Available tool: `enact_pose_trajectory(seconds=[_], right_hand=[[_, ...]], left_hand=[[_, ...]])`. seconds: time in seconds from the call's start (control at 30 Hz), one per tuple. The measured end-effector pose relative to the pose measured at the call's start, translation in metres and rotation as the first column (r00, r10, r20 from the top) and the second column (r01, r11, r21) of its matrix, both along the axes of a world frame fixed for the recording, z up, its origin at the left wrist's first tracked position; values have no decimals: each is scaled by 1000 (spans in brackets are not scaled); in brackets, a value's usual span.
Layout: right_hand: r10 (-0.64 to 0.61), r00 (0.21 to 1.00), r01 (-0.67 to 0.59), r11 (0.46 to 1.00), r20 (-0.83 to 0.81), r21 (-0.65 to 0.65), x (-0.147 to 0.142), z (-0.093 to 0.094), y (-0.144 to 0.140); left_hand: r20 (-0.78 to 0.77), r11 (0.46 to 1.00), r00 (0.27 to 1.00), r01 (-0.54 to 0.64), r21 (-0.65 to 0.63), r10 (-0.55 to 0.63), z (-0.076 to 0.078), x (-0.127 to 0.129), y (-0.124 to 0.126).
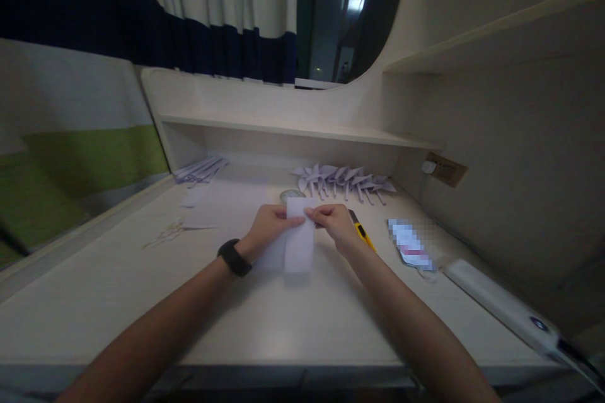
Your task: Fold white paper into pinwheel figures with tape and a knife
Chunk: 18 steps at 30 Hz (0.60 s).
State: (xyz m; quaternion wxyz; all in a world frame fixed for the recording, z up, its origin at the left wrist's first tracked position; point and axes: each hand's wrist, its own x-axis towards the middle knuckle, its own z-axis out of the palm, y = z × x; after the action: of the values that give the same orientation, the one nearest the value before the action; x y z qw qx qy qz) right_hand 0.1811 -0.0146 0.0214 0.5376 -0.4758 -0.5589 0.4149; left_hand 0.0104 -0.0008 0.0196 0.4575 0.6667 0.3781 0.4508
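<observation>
A white sheet of paper (299,252) with a folded-over strip is held up between my two hands above the desk. My left hand (274,227) grips its left side, thumb across the front. On the upper right edge, my right hand (331,219) pinches the paper between thumb and fingertips. Just behind the sheet sits a round, partly hidden object, perhaps a roll of tape (292,194). A yellow utility knife (363,233) lies right of my right hand. Several paper pinwheels (338,176) stand in a row at the back.
Loose paper sheets (231,198) and a bundle of rolled paper sticks (201,170) lie at the back left. Thin small pieces (165,232) are scattered nearer. On the right are a phone (410,245) and a long white power strip or lamp (501,302). A shelf (283,126) overhangs the desk's back.
</observation>
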Motion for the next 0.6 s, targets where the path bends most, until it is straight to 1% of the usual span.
enact_pose_trajectory(seconds=[0.07, 0.2, 0.3, 0.4, 0.5, 0.6], right_hand=[[-3, 1000, 2, 999, -10, -36, 0, -2, 1], [74, 997, -69, 985, 25, -155, 1, -6, 3], [116, 993, -108, 978, 36, -180, 1, -10, 5], [142, 989, -129, 970, 48, -207, 2, -12, 5], [235, 971, -214, 934, 41, -285, 3, -13, 4], [258, 966, -244, 907, -7, -344, 3, -14, 3]], left_hand=[[20, 999, 1000, 13, -33, -12, 0, 0, 0], [56, 996, 996, -71, -55, 74, 1, 1, 1], [46, 991, 994, -99, -89, 103, 0, 0, 3], [63, 979, 991, -101, -178, 114, 0, -1, 4], [116, 953, 985, -92, -288, 130, 3, -2, 4], [161, 928, 979, -59, -369, 126, 5, -2, 4]])
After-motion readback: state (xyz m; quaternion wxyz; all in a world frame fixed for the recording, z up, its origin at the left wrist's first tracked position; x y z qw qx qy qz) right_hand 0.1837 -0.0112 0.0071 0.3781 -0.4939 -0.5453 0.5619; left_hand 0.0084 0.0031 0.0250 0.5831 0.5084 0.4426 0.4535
